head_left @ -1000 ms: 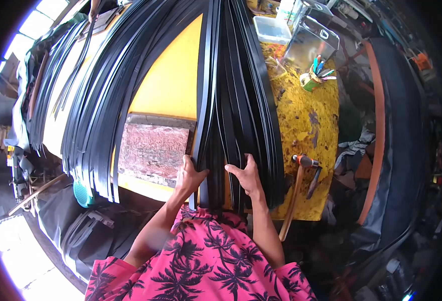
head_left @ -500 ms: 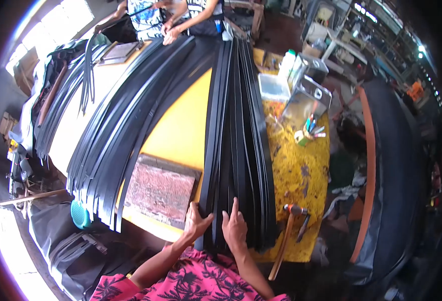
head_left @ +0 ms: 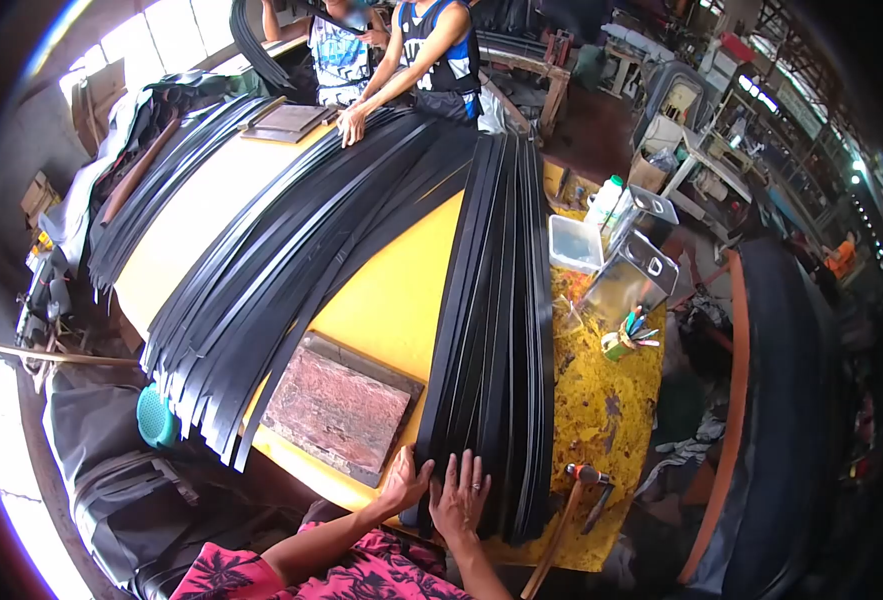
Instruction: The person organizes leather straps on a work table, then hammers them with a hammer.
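Note:
A long bundle of black, leather-like strips (head_left: 481,300) runs lengthwise along the table in front of me. My right hand (head_left: 459,497) rests on the bundle's near end, palm down with its fingers spread; a ring shows on one finger. My left hand (head_left: 404,484) is at the bundle's left edge, thumb apart from the fingers, its fingertips partly hidden. Just beyond the left hand lies a worn reddish slab (head_left: 339,405) on the yellow tabletop (head_left: 391,285). Left of the slab spreads a second batch of black strips (head_left: 251,300).
To the right are a hammer (head_left: 586,475), a cup of pens (head_left: 626,338), a clear tub (head_left: 574,243) and a white bottle (head_left: 603,200). Across the table, a person's hand (head_left: 351,125) touches the second batch. Another person holds looped black strips (head_left: 253,45). A dark roll (head_left: 786,400) stands far right.
My right hand has gone from a pointing index finger to spread fingers lying flat. My view has shifted, showing more of the far side. The other person's hanging strips have been raised off the table.

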The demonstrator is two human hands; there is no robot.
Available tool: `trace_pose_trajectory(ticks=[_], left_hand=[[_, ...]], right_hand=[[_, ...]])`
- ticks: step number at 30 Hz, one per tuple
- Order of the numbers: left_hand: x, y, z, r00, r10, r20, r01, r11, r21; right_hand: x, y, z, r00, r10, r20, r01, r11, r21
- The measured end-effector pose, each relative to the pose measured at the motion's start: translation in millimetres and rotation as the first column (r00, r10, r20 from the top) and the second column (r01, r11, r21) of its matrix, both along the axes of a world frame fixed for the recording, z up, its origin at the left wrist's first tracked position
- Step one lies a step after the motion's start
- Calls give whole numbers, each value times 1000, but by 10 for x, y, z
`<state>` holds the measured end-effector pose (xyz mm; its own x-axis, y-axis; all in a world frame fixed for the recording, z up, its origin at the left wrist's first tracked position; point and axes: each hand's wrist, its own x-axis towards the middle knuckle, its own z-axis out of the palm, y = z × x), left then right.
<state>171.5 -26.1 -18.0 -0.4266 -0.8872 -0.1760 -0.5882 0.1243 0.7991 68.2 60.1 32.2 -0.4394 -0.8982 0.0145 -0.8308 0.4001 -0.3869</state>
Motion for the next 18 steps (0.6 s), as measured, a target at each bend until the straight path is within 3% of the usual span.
trace_pose_trajectory(ticks=[2,3,5,9,11,13,14,15,17,18], left_hand=[[4,-8,-60,994,-19,106,22,999,-29],[2,-18,152,998,-36,47,35,999,7],[43,21,-43,998,-33,-50,23,981,-194],[32,-48,44,988,-128,84,141,976,-168],[88,-128,-62,971,-186,-152,178,982,-63],[203,-188,-177,957,-236,-172,209,965,-161],[408,-294,1,930,-270,-250,267,963,-45],[640,-426,295,896,-291,-336,332,941,71],[1270,-775,441,784,-415,-462,495,867,62],[1649,-939,433,825,-368,-428,417,909,23]], right_hand=[[34,61,-119,1000,1,-18,0,1000,12],[14,34,-163,999,13,-30,-13,1000,25],[49,44,-213,997,7,-78,-5,1000,26],[43,-24,-185,998,13,-64,-15,999,-30],[23,-102,-109,997,-76,-8,76,997,-13],[173,-327,130,982,-178,58,187,944,-272],[332,-511,363,973,-181,143,222,905,-364],[533,-704,568,972,-165,167,218,897,-383],[1024,-1068,675,924,-138,356,266,902,-340],[1284,-1238,609,926,-94,366,225,915,-334]])
